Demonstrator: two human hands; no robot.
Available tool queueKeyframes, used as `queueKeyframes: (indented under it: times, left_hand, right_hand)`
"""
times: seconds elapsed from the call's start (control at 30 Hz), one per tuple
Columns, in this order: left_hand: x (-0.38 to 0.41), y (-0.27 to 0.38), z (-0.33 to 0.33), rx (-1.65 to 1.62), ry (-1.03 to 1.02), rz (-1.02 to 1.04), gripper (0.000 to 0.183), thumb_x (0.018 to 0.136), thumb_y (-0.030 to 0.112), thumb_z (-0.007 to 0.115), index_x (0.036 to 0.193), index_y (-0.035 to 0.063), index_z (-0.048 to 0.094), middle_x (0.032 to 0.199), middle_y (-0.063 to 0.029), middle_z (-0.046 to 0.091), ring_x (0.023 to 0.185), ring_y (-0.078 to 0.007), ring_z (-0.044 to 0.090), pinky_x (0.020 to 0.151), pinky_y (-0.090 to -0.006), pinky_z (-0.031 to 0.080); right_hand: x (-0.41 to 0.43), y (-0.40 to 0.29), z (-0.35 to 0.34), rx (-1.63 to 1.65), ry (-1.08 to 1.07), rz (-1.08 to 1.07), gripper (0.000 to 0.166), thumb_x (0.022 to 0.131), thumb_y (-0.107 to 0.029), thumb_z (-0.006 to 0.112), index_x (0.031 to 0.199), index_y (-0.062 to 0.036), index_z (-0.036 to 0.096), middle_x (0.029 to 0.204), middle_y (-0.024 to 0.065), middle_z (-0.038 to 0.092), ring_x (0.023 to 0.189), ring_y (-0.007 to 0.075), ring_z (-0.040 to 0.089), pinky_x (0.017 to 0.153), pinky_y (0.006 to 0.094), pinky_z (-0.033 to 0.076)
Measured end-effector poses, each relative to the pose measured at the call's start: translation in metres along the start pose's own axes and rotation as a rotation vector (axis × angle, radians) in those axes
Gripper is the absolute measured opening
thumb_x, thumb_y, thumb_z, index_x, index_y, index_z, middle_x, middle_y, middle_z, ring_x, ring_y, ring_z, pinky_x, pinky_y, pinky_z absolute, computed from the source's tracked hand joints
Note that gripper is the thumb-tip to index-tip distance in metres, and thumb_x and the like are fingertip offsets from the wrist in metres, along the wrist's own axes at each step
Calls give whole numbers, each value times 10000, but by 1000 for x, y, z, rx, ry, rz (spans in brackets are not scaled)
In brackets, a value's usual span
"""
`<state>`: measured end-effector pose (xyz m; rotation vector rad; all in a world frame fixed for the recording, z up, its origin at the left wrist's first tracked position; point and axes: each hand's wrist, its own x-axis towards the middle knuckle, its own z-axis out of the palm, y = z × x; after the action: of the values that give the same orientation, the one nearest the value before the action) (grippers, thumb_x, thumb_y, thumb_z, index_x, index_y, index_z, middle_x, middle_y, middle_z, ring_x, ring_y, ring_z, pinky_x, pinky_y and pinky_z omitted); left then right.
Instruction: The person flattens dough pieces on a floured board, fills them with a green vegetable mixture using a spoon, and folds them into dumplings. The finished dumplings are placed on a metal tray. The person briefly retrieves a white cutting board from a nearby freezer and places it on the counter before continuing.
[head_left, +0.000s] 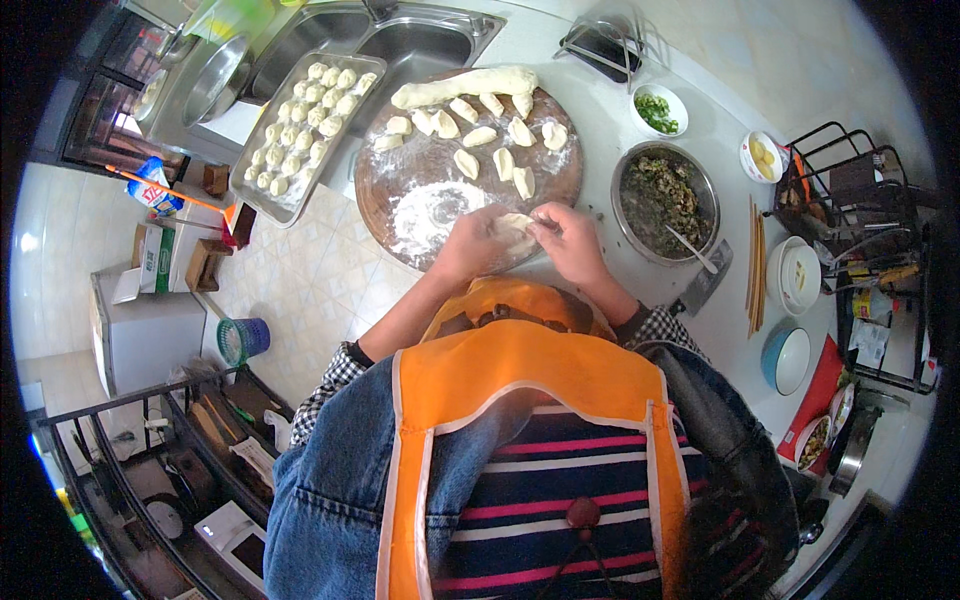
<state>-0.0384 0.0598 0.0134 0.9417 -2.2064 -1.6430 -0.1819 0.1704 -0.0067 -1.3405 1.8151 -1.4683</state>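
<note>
Above the near edge of a round wooden board (382, 169), my left hand (475, 241) and my right hand (564, 238) hold one piece of pale dough (514, 223) between them, their fingers pinching its edge. Whether it has filling inside cannot be told. Dry flour (431, 217) lies on the board at the left of the hands. Several cut dough pieces (478, 136) are scattered farther back, below a long dough roll (466, 85). To the right stands a steel bowl of chopped filling (660, 195) with a spoon (691, 249) in it.
A metal tray (289, 215) of shaped buns stands at the left, beside the sink (420, 45). A cleaver (709, 279) lies by the filling bowl. Farther right are chopsticks (756, 270), stacked white bowls (796, 276) and a blue bowl (786, 361). Chopped greens (655, 112) fill a small bowl behind.
</note>
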Motion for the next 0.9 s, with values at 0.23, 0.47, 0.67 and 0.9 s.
queueKeyframes:
  times: [0.23, 0.47, 0.67, 0.9]
  left_hand:
    - [2, -4, 1, -9, -5, 43, 165, 828, 85, 645, 972, 7, 635, 778, -24, 643, 705, -87, 567, 639, -266, 461]
    - [-1, 4, -2, 23, -33, 65, 192, 826, 96, 653, 1000, 15, 639, 798, -32, 654, 737, -87, 570, 669, -266, 470]
    - [0, 3, -3, 11, -2, 64, 185, 836, 100, 651, 1001, 15, 642, 794, -18, 647, 727, -76, 565, 661, -256, 470]
    - [3, -12, 0, -153, -14, -27, 191, 853, 106, 644, 1013, 4, 632, 809, -19, 642, 711, -68, 562, 638, -237, 465]
  right_hand:
    - [0, -4, -1, 30, -17, 37, 163, 816, -69, 671, 909, 27, 578, 784, 127, 623, 682, 173, 599, 617, 296, 467]
    - [-2, -6, -2, -11, -72, 87, 154, 816, -59, 663, 917, 22, 580, 786, 123, 624, 694, 175, 601, 629, 304, 469]
    - [-3, 0, -2, -7, -67, 48, 150, 817, -65, 653, 911, 24, 578, 779, 135, 619, 686, 198, 605, 624, 309, 465]
    - [-2, -4, 0, -1, -31, 35, 169, 816, -86, 659, 907, 27, 572, 774, 150, 619, 680, 230, 606, 623, 322, 466]
